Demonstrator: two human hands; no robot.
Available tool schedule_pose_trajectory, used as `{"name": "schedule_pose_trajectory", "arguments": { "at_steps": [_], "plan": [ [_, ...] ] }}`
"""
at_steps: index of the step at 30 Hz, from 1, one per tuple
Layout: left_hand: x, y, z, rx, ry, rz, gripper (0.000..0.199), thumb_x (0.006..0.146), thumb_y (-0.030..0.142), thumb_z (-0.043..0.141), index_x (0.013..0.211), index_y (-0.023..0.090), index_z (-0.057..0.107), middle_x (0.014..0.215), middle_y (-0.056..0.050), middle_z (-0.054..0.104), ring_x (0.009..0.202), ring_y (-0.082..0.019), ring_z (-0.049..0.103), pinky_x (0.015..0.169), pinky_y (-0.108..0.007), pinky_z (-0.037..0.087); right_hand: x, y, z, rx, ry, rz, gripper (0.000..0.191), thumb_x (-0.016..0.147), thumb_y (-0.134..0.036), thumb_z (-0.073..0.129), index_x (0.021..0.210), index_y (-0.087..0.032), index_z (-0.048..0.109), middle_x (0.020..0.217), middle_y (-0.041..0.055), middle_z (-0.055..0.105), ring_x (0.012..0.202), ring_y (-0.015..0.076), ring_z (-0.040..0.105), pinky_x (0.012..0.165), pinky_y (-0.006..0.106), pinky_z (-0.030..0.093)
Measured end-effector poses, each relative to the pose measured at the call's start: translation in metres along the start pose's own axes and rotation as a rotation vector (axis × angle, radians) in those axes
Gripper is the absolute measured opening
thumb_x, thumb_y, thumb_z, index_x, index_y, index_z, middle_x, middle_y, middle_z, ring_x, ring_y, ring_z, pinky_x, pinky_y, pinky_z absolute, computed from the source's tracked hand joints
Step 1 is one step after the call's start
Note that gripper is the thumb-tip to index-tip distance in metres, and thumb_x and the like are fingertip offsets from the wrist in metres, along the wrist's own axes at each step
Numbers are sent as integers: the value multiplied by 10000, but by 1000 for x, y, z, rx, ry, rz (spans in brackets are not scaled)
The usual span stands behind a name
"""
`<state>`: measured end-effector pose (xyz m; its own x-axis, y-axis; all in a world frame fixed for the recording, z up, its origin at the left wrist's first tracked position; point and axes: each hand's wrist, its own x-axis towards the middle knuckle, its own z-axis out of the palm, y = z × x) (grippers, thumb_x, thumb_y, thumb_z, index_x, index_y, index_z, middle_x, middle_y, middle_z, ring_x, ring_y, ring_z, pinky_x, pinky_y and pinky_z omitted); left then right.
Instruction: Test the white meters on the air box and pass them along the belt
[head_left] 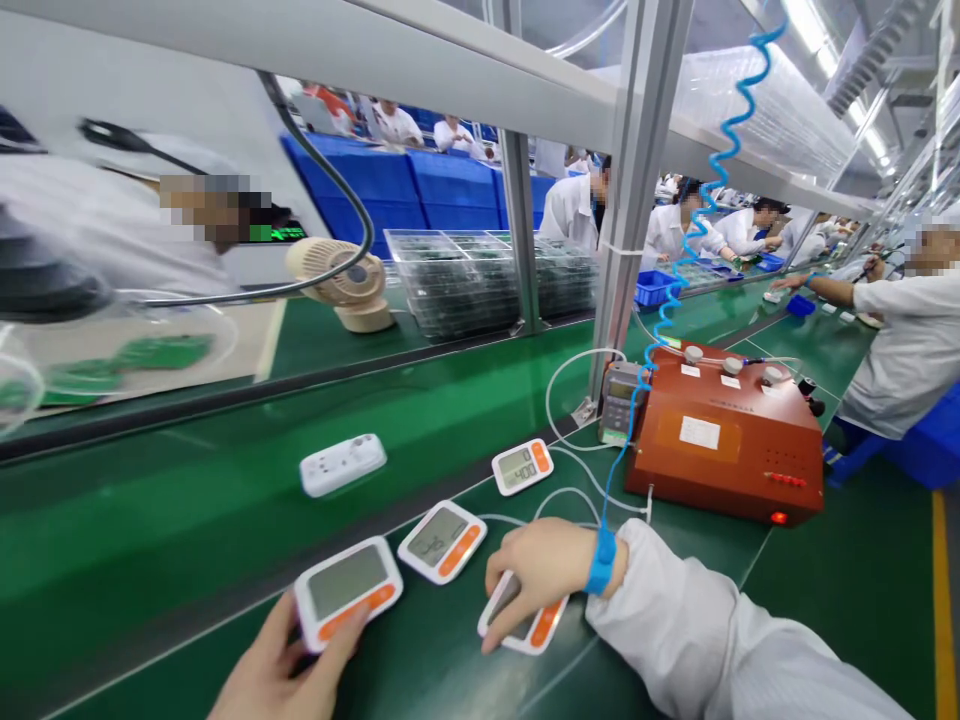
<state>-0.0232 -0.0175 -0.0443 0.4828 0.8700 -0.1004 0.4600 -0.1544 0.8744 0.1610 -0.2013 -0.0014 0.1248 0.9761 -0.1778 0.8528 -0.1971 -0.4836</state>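
Note:
My left hand (296, 655) grips a white blood pressure monitor (347, 580) by its near edge, thumb on the orange button strip; its screen looks blank. My right hand (536, 575), wearing a blue wrist strap (602, 560), reaches over another white-and-orange monitor (550, 622), fingers around its sides and covering much of its screen. Between the hands lies a third monitor (442, 541) with digits showing. Farther back, a similar monitor (523, 467) rests on the green bench, its display lit with digits. Thin clear tubes (574, 492) run among them.
An orange-red test box (727, 440) with knobs stands at right, beside a grey handheld meter (619, 405). A coiled blue cord (720, 165) hangs down. On the green belt lies a white unit (343, 464). A metal post (637, 180) rises ahead; co-workers sit beyond.

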Motion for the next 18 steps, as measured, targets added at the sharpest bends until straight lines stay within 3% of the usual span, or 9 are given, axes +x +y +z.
{"name": "schedule_pose_trajectory", "arguments": {
  "at_steps": [3,6,7,9,11,14,16,18],
  "plan": [
    [-5,5,-5,277,101,203,614,699,648,603,1090,182,693,1086,-154,661,910,-350,621,788,-450,488,-4,-4,-1,200,82,-52,337,707,-465,868,749,-195,671,720,-45,602,693,125,585,609,204,387],
    [-27,18,-5,169,171,371,455,718,575,618,923,184,727,1083,-172,669,1042,-368,583,939,-452,438,-6,-9,5,357,232,-37,282,721,-343,877,740,-175,651,732,-44,605,689,117,563,624,205,380],
    [-37,22,-3,73,97,377,396,731,531,645,935,203,734,1042,-146,689,1008,-335,600,915,-411,454,-5,-11,8,403,292,-5,258,757,-324,848,742,-170,641,726,-41,600,677,116,556,621,209,377],
    [-55,27,5,-126,-161,336,341,747,456,689,979,213,745,928,-108,717,836,-273,634,811,-354,487,-4,-15,17,467,390,23,211,831,-311,770,764,-170,629,740,-30,599,677,124,547,625,221,378],
    [-70,30,16,-254,-398,276,437,766,408,711,1157,213,706,1004,-101,731,831,-257,651,798,-337,499,-3,-20,25,511,445,-10,208,861,-323,720,763,-174,612,753,-20,599,692,136,543,646,235,391],
    [-79,28,26,-414,-489,178,553,739,369,766,1258,211,654,1201,-109,690,1017,-286,644,903,-340,487,-4,-25,30,605,470,-59,246,933,-387,602,806,-177,619,783,6,626,726,158,566,687,256,432],
    [-75,24,27,-538,-486,119,525,728,376,781,1208,191,679,1201,-111,686,1077,-296,625,957,-344,466,-5,-26,27,658,434,-77,354,1024,-389,404,865,-174,635,844,33,658,783,170,598,738,274,459],
    [-67,20,26,-661,-477,59,507,736,409,777,1175,171,689,1116,-112,707,1000,-281,642,917,-340,481,-6,-25,22,681,341,-114,428,1046,-346,297,855,-173,640,834,36,663,783,169,611,751,276,468]
  ]
}}
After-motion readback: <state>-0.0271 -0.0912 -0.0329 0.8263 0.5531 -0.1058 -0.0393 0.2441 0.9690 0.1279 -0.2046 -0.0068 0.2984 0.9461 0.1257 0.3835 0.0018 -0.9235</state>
